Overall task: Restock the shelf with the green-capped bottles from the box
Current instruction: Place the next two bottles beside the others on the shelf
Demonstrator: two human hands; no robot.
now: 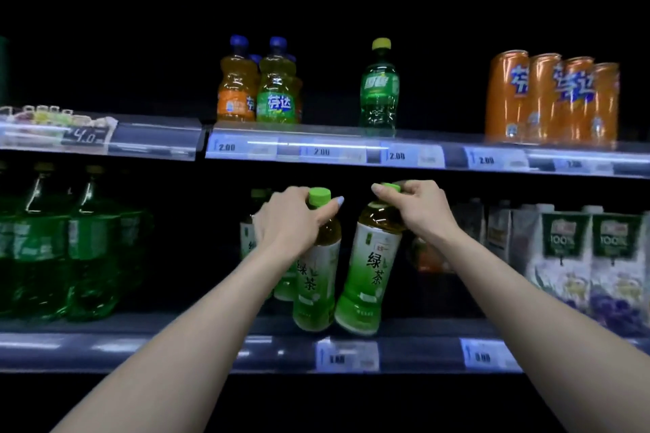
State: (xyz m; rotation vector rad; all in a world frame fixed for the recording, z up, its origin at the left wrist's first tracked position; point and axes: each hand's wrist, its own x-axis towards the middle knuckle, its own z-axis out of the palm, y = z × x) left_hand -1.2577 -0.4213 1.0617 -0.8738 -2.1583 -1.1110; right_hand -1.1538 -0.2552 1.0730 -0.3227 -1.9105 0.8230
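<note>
Two clear plastic tea bottles with bright green caps are in your hands at the lower shelf (404, 329); your left hand (285, 218) is closed around the neck and shoulder of the left green-capped bottle (314, 278), thumb reaching past the cap, and that bottle stands nearly upright with its base at the shelf's front edge; your right hand (418, 207) grips the right green-capped bottle (369, 274) by its cap and neck, fingers curled shut over the top; this bottle tilts, top leaning right, base toward the left bottle's base and just beside it; whether either base rests fully on the shelf, I cannot tell. More tea bottles of the same kind (248, 239) stand behind your left hand, partly hidden; large dark green soda bottles (63, 250) occupy the left of the same shelf; white juice cartons with green labels (591, 257) stand at the right. On the upper shelf (351, 139) stand small orange and green soft-drink bottles with blue caps (260, 84), one green bottle with a yellow cap (379, 88), and orange cans (552, 102); price tags (397, 155) line its front rail.
</note>
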